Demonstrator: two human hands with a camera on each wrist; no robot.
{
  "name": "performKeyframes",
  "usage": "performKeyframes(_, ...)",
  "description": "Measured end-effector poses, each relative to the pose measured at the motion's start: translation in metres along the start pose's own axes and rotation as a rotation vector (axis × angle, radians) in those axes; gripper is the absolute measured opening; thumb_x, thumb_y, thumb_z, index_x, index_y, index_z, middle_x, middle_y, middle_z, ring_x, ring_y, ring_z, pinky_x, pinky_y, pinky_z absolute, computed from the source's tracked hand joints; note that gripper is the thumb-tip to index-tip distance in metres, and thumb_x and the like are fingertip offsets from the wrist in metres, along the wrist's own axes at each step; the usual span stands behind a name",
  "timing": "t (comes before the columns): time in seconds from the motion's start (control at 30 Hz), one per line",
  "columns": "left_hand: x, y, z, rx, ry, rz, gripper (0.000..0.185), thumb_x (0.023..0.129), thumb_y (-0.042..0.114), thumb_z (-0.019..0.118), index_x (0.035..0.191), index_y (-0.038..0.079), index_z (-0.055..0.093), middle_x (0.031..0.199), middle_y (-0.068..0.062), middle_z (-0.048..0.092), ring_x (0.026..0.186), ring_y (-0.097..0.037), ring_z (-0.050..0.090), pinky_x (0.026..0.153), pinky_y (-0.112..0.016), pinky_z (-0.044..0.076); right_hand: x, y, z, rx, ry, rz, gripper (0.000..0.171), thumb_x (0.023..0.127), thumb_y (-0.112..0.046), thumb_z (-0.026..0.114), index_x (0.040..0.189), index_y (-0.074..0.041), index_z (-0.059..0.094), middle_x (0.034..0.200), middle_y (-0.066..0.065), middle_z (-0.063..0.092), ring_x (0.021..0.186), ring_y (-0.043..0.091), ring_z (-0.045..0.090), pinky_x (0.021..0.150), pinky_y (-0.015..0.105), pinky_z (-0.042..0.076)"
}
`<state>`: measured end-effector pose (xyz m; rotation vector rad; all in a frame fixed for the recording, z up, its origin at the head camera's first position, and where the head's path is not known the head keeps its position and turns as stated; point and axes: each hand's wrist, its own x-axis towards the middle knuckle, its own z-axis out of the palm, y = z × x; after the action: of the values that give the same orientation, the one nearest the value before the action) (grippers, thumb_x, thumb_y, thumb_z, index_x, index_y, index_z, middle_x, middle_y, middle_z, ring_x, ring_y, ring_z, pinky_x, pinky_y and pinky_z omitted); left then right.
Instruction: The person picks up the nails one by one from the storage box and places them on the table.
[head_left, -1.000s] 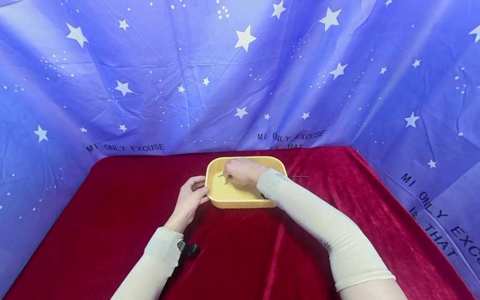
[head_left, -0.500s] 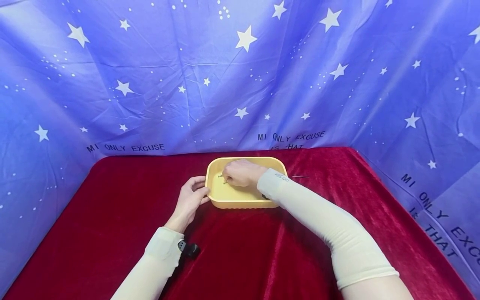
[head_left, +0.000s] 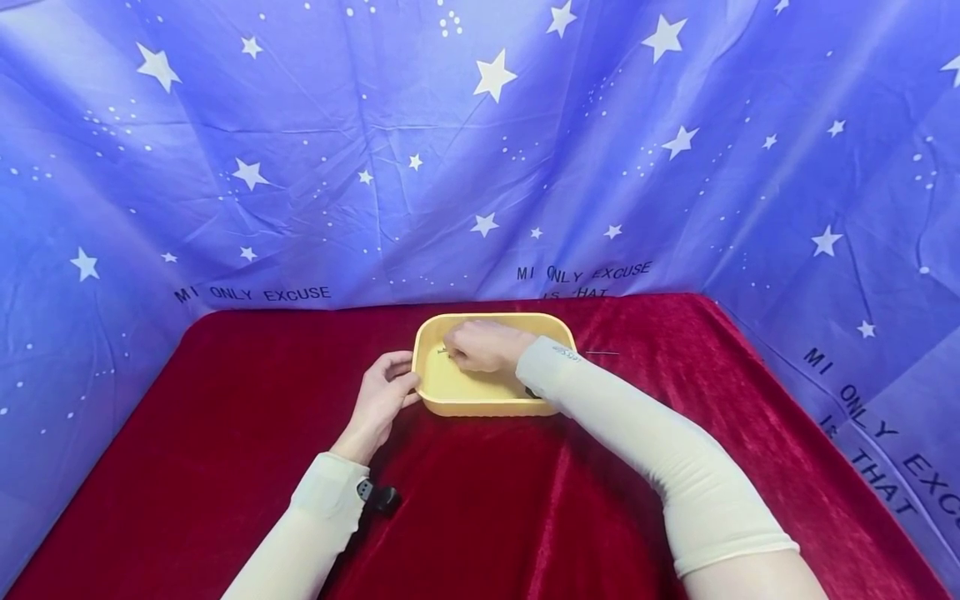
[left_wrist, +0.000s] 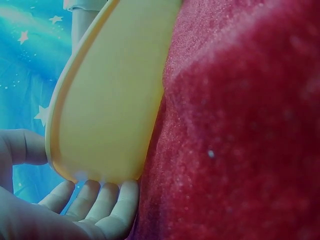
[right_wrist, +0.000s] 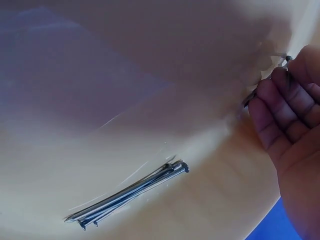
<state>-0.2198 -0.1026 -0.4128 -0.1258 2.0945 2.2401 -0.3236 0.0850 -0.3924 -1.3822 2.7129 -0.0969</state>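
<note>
1. Left of centre on the table (head_left: pixel 225 467), which wears a red velvet cloth, the left hand (head_left: pixel 378 400) holds the left end of a yellow tray (head_left: pixel 480 407); in the left wrist view its fingers (left_wrist: pixel 107 202) curl under the tray's outer wall and the thumb lies over the rim, so the fingers are clamped on the tray.
2. At the middle of the table, towards its far edge, sits the yellow tray, a shallow rounded rectangle.
3. Inside the tray a small bundle of steel nails (right_wrist: pixel 130 192) lies flat on the floor, heads together at one end and points at the other, well apart from the fingertips in the right wrist view.
4. Over the far left part of the tray the right hand (head_left: pixel 483 346) reaches in, its fingers (right_wrist: pixel 280 107) curled and pinching a nail (head_left: pixel 444 352) against the inner wall; only its head and a short piece of shank show.
5. Right of the tray, just beside its far right corner, a single thin nail (head_left: pixel 602 353) lies on the cloth.
6. Behind and to both sides hangs a blue starred backdrop (head_left: pixel 675 167) with printed lettering.
</note>
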Motion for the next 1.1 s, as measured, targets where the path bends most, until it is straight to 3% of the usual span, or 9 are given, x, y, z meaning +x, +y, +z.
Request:
performKeyframes(0.2, 0.000, -0.001, 0.000, 0.005, -0.002, -0.005, 0.048, 0.081, -0.004, 0.054, 0.129, -0.006, 0.047, 0.122, -0.026, 0.053, 0.104, -0.035, 0.057, 0.076, -0.032, 0.056, -0.001, 0.001, 0.001, 0.042, -0.030, -0.028, 0.013, 0.085, -0.002, 0.056, 0.083, -0.011, 0.065, 0.078, -0.003, 0.057, 0.072, 0.012, 0.052, 0.067, 0.022, 0.045)
performKeyframes(0.4, -0.001, -0.001, 0.000, 0.002, 0.002, -0.013, 0.049, 0.081, -0.004, 0.054, 0.129, -0.005, 0.047, 0.123, -0.025, 0.053, 0.105, -0.035, 0.057, 0.077, -0.033, 0.056, -0.001, 0.004, 0.004, 0.039, -0.008, -0.040, 0.021, 0.080, 0.001, 0.055, 0.084, -0.014, 0.068, 0.085, -0.005, 0.063, 0.079, 0.010, 0.056, 0.073, 0.021, 0.047)
performKeyframes(0.57, 0.000, 0.001, 0.001, 0.003, -0.001, -0.007, 0.048, 0.081, -0.005, 0.053, 0.128, -0.005, 0.047, 0.122, -0.025, 0.053, 0.106, -0.035, 0.056, 0.077, -0.034, 0.055, 0.001, 0.005, 0.003, 0.014, 0.009, -0.045, 0.018, 0.078, -0.002, 0.057, 0.081, -0.015, 0.068, 0.084, -0.006, 0.062, 0.076, 0.011, 0.054, 0.070, 0.023, 0.046)
performKeyframes(0.87, -0.001, 0.002, 0.002, 0.007, -0.001, -0.006, 0.047, 0.081, -0.005, 0.053, 0.128, -0.005, 0.047, 0.122, -0.025, 0.054, 0.104, -0.036, 0.057, 0.077, -0.034, 0.055, 0.002, 0.006, -0.005, 0.068, 0.009, -0.012, 0.016, 0.083, -0.007, 0.059, 0.090, -0.015, 0.071, 0.084, -0.008, 0.062, 0.077, 0.009, 0.055, 0.071, 0.021, 0.046)
performKeyframes(1.1, -0.001, 0.002, 0.000, 0.009, 0.003, -0.006, 0.047, 0.082, -0.005, 0.053, 0.129, -0.005, 0.047, 0.123, -0.025, 0.054, 0.103, -0.035, 0.057, 0.076, -0.033, 0.055, -0.006, 0.001, -0.021, 0.093, 0.009, 0.079, 0.014, 0.088, -0.013, 0.058, 0.092, -0.018, 0.070, 0.087, -0.011, 0.062, 0.080, 0.009, 0.056, 0.073, 0.025, 0.046)
